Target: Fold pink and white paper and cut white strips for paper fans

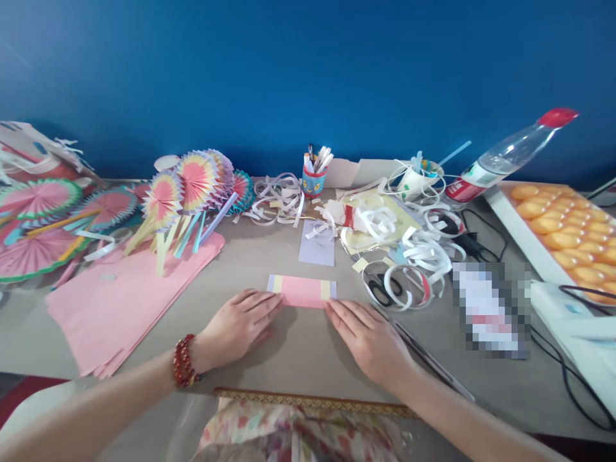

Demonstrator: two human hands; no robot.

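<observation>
A pink paper strip [302,290] with pale yellow and lilac bands at both ends lies on the table in front of me. Its near edge is close to my fingertips. My left hand [240,324], with a red bead bracelet [184,362] at the wrist, rests with fingers stretched out and their tips on the strip's near left corner. On the other side, my right hand [368,337] lies flat, fingers extended, touching the near right corner. A lilac paper piece [316,247] lies just behind the strip.
Pink sheets [115,308] and pleated paper fans [197,183] cover the left. A pen cup [315,183] stands at the back. Curled paper scraps [426,253], scissors [382,290] and a tilted bottle [500,160] are right. A brown ruler-like strip [308,401] lies along the front edge.
</observation>
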